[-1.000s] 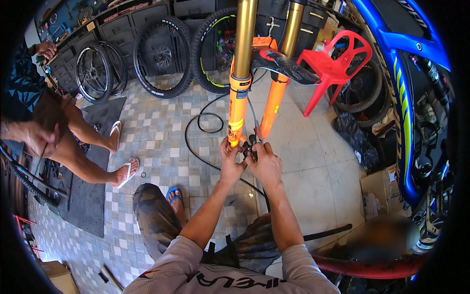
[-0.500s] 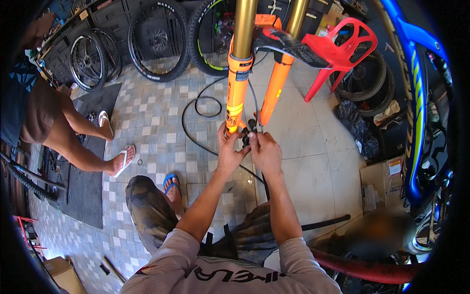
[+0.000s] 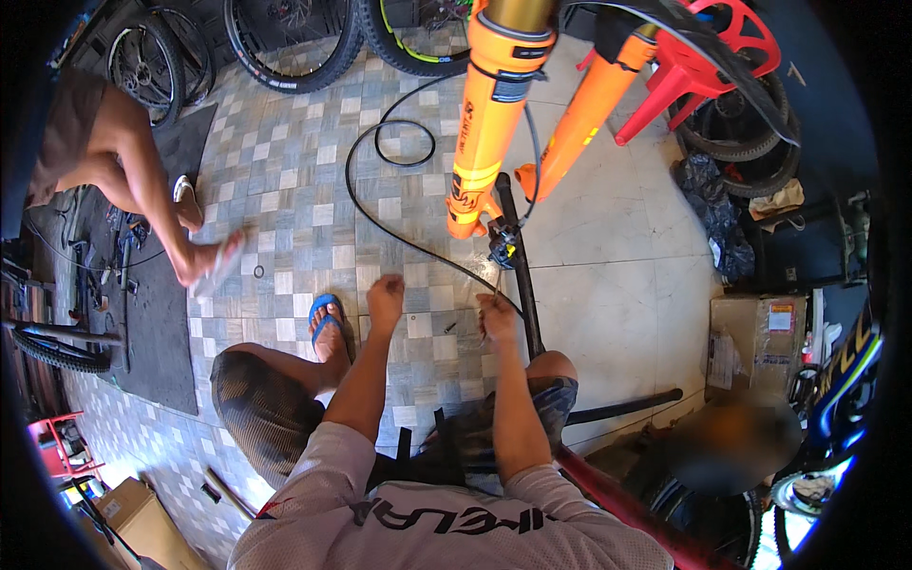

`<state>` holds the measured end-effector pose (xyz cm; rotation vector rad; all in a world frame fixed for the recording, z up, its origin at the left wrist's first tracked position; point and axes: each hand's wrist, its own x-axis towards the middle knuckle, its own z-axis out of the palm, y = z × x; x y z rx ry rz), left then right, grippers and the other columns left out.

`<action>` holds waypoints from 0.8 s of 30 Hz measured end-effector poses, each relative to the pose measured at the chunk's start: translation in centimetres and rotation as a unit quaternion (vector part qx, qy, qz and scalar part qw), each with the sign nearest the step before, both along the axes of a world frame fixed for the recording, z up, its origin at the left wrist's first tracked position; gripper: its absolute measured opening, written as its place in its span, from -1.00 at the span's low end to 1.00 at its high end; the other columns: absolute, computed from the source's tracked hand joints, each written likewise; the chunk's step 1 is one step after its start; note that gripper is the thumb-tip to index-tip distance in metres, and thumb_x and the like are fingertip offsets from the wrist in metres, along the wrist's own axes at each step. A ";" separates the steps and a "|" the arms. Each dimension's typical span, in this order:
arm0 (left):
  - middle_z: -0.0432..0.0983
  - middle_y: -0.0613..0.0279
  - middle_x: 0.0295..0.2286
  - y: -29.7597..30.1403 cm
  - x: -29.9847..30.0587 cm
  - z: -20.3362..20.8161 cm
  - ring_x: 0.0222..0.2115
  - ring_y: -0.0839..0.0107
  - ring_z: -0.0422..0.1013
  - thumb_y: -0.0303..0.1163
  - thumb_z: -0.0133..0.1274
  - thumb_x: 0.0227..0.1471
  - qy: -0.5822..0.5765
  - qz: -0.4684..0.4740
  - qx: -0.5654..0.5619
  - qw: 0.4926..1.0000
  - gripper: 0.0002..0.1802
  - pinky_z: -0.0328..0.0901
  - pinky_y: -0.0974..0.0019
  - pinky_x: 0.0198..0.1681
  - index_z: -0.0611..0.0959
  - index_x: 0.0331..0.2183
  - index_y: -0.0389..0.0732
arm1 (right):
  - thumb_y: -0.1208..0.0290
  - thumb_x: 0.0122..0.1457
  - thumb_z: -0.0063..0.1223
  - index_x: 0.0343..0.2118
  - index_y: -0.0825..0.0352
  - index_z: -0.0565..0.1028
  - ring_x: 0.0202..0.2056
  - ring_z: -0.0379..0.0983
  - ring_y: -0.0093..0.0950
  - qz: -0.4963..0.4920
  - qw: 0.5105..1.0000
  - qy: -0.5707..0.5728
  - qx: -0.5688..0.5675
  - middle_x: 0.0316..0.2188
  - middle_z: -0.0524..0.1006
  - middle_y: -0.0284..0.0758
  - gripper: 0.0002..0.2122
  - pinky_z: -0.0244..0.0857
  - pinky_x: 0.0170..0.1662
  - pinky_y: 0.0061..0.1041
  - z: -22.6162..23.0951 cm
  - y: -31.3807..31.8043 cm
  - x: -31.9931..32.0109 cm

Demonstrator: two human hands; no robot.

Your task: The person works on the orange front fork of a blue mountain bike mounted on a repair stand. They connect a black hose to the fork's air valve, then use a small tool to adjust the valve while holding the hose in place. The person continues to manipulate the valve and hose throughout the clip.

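An orange suspension fork (image 3: 478, 123) with a gold upper tube (image 3: 521, 11) stands ahead of me. By the lower end of its left leg is a black brake caliper (image 3: 503, 245), with a hose running to it. Both my hands are apart from the fork. My left hand (image 3: 385, 302) is over the tiled floor, its fingers curled together; whether anything is in them is hidden. Just below the caliper, my right hand (image 3: 497, 318) has its fingers pinched, with a thin sliver showing above them that is too small to name.
A black cable (image 3: 353, 180) loops across the floor. A dark tube (image 3: 525, 294) lies beside the caliper. Another person's leg (image 3: 157, 195) is at the left. Bicycle wheels (image 3: 294, 76), a red chair (image 3: 679, 81) and a cardboard box (image 3: 755, 337) stand around.
Both hands have come off the caliper and drawn back toward me, the left one farther to the left. The fork appears larger. The other person's near foot has moved and is blurred.
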<state>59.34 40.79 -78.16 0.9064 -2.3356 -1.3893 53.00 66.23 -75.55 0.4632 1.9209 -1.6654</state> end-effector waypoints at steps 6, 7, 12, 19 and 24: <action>0.60 -0.02 -0.21 3.0 5.2 -5.1 -0.15 -0.02 0.56 -0.38 0.27 0.05 -0.246 -0.088 0.010 0.965 -0.73 0.46 0.00 -0.08 0.71 -0.15 -0.10 | 0.13 0.09 0.37 -0.16 0.41 0.49 -0.21 0.61 -0.07 0.071 0.963 0.087 0.245 -0.37 0.63 -0.03 -0.55 0.44 -0.09 -0.17 -8.9 -3.8 7.0; 0.58 -0.02 -0.22 3.3 5.4 -5.4 -0.15 -0.02 0.55 -0.39 0.26 0.05 -0.206 -0.097 -0.013 0.974 -0.73 0.46 0.02 -0.08 0.71 -0.16 -0.13 | 0.12 0.06 0.39 -0.17 0.41 0.48 -0.19 0.61 -0.04 0.072 0.956 0.107 0.262 -0.34 0.63 0.00 -0.53 0.45 -0.09 -0.16 -9.5 -4.2 7.6; 0.52 0.05 -0.06 3.5 5.0 -6.1 -0.08 -0.08 0.53 -0.41 0.18 0.11 -0.235 -0.186 -0.044 0.953 -0.71 0.46 -0.04 -0.02 0.66 -0.08 -0.06 | 0.10 0.05 0.41 -0.16 0.45 0.43 -0.16 0.61 0.05 0.118 0.916 0.028 0.382 -0.29 0.64 0.05 -0.48 0.45 -0.09 -0.08 -10.8 -5.3 7.8; 0.54 -0.05 -0.07 1.8 3.2 -6.5 -0.06 -0.12 0.52 -0.48 0.05 0.10 -0.233 -0.279 -0.076 0.929 -0.71 0.45 -0.07 0.01 0.69 -0.11 -0.07 | 0.15 0.20 0.19 -0.32 0.43 0.52 -0.21 0.56 0.08 0.173 0.904 0.069 0.385 -0.29 0.61 0.09 -0.65 0.44 -0.18 -0.03 -12.6 -4.1 6.9; 0.63 -0.10 -0.24 3.8 1.6 -3.8 -0.22 0.04 0.60 -0.53 0.15 0.06 -0.283 -0.152 0.079 0.944 -0.76 0.52 0.04 -0.10 0.65 -0.18 -0.29 | 0.38 0.20 0.21 -0.35 0.36 0.53 -0.30 0.60 -0.32 -0.089 0.982 0.097 0.136 -0.38 0.63 -0.15 -0.85 0.45 -0.22 -0.37 -11.3 -2.1 4.1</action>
